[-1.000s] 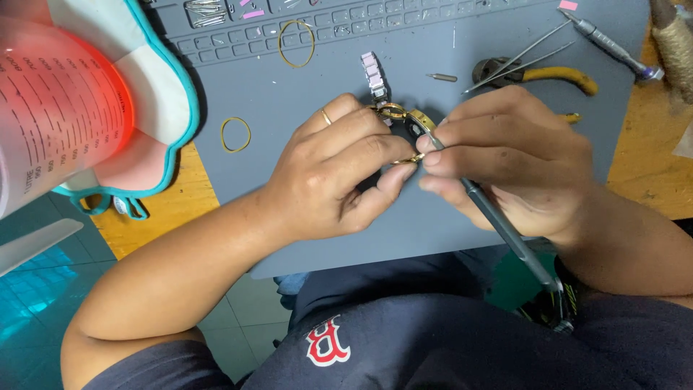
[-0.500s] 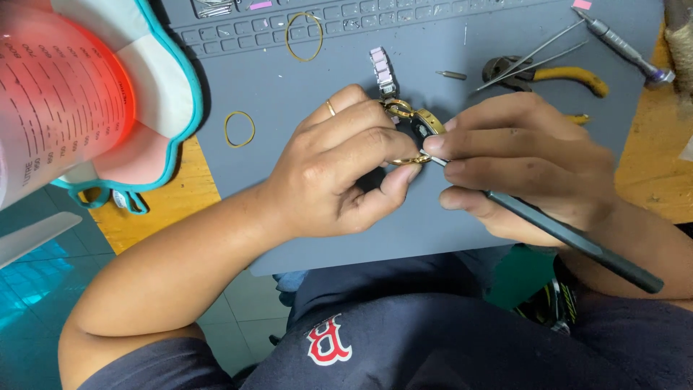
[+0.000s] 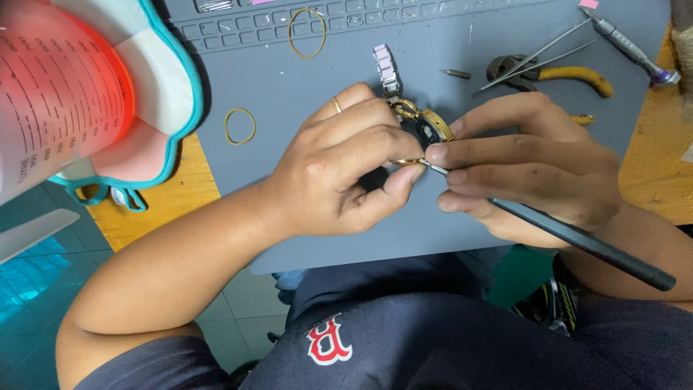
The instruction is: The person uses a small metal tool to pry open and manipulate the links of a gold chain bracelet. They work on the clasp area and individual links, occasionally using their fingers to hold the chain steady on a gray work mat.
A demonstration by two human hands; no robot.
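Watch [image 3: 426,130] mostly behind fingers [image 3: 375,155]

**Watch and hand tool, positions at bench**

Gold-toned wristwatch [image 3: 431,128]: round case with dark dial, tilted, raised just above the grey mat. Lower gold end is pinched between fingers; most of the case is hidden. A pale metal link strap runs up from the case and lies flat on the mat. Slim dark tool [image 3: 577,242]: long black shaft running down to the right, fine metal tip touching the watch's gold lower edge.
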